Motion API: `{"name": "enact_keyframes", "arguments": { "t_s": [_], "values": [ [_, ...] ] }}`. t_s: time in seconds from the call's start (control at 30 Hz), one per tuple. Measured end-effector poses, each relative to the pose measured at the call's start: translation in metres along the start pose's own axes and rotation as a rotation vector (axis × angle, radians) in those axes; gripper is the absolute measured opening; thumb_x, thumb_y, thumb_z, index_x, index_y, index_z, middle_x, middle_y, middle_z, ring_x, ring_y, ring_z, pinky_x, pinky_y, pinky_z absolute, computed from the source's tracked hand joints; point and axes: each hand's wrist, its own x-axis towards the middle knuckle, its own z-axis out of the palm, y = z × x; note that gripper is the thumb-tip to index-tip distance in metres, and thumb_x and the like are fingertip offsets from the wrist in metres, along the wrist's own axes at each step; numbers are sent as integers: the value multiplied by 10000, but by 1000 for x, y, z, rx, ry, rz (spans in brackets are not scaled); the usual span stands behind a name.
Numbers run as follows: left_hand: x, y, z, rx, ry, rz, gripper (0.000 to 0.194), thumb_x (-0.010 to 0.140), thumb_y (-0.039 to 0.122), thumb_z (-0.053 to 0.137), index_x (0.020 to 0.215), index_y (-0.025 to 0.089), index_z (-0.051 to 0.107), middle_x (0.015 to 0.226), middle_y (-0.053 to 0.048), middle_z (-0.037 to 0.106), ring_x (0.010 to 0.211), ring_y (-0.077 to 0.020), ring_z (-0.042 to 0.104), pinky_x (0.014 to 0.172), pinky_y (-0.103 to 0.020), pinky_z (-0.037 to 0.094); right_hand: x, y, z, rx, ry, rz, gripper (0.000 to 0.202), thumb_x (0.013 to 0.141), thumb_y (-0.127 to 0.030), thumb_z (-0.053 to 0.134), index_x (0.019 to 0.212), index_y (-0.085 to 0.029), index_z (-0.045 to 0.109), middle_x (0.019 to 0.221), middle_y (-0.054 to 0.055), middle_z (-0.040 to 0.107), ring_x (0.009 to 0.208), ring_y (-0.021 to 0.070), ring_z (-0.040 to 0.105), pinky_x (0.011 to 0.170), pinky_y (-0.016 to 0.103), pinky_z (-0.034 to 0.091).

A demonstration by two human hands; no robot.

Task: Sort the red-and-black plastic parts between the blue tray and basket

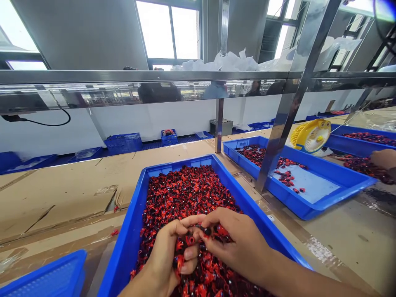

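Note:
A long blue tray (pixel 139 194) lies in front of me, filled with small red and black plastic parts (pixel 188 187). Over its near half my left hand (pixel 173 251) is curled around several of these parts, some red ones showing between the fingers. My right hand (pixel 235 239) meets it at the fingertips, with a small black part (pixel 206 231) pinched between thumb and forefinger. More red pieces show under the right palm. Whether the pinched part is joined to a red one is hidden by the fingers.
A second blue tray (pixel 334 194) with scattered parts stands right, behind a metal post (pixel 278 136). Beyond it are a yellow fan (pixel 311 136) and another person's hand (pixel 383 159). A blue basket (pixel 46 276) sits at lower left. A metal rail (pixel 123 76) crosses above the cardboard-covered table (pixel 71 185).

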Motion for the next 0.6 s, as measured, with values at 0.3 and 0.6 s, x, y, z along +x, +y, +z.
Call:
{"name": "enact_keyframes", "arguments": {
  "t_s": [0.3, 0.6],
  "values": [
    [-3, 4, 13, 50, 74, 32, 218, 831, 199, 556, 1024, 114, 611, 649, 28, 461, 385, -11, 265, 320, -124, 172, -1, -3, 1, -63, -38, -46, 157, 814, -204, 618, 967, -237, 620, 860, -5, 717, 738, 143, 666, 668, 237, 470],
    [-8, -20, 13, 422, 169, 218, 682, 798, 641, 530, 1226, 111, 571, 570, 13, 505, 400, -92, 395, 342, -193, 329, -5, -6, 3, -61, -259, -93, 264, 845, -182, 552, 1086, -263, 622, 964, 20, 724, 848, 183, 674, 743, 264, 487]
  ]
}}
